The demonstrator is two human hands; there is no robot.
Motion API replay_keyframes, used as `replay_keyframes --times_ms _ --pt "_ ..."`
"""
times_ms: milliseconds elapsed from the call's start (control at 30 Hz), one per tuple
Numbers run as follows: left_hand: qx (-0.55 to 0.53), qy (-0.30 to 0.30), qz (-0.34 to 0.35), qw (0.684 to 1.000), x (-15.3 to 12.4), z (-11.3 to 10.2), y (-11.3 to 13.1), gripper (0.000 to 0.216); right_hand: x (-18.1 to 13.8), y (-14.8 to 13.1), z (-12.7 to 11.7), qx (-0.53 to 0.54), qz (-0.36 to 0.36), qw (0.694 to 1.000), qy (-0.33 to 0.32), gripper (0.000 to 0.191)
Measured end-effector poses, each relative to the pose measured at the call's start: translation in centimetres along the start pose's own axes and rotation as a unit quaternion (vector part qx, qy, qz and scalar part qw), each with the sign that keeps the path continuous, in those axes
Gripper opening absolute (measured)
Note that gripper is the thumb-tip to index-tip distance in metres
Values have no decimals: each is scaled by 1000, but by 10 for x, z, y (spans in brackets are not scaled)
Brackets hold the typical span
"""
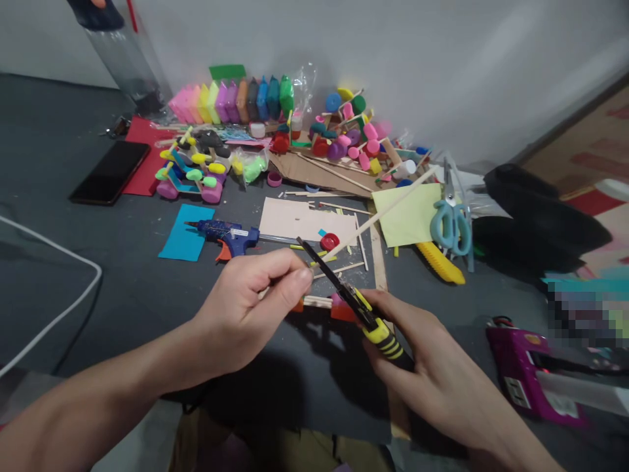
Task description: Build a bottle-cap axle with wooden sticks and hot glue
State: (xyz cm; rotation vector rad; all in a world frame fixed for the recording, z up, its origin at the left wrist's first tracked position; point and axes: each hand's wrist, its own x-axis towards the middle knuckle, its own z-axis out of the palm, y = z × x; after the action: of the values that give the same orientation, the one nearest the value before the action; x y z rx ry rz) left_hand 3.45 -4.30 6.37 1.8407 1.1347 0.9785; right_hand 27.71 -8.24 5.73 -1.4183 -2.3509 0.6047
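My left hand is closed, with thumb and forefinger pinching a thin wooden stick that slants up to the right. My right hand is wrapped around the grip of a black-and-yellow utility knife. Its long dark blade points up and left and crosses close to the stick near my left fingertips; whether they touch, I cannot tell. Beneath the hands, partly hidden, lies a small piece of short sticks with red and orange ends.
Behind the hands lie a blue glue gun, blue paper, a beige sheet and a yellow sheet. Blue-handled scissors and a yellow cutter are at right. Colourful clay packs line the wall. A phone rests left.
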Motion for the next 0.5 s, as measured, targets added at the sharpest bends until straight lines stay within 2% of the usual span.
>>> replay_keyframes --times_ms 167,267,367,500 --pt "144 70 96 982 -2 2 -2 16 3 -1 0 33 35 999 -23 48" --pt "192 74 149 967 -1 2 -2 20 4 -1 2 49 42 998 -25 48" --pt "202 72 156 964 -1 0 -1 22 5 -2 3 54 48 997 -27 50" --pt "179 60 129 974 -2 -1 0 24 6 -4 2 64 64 995 -44 50"
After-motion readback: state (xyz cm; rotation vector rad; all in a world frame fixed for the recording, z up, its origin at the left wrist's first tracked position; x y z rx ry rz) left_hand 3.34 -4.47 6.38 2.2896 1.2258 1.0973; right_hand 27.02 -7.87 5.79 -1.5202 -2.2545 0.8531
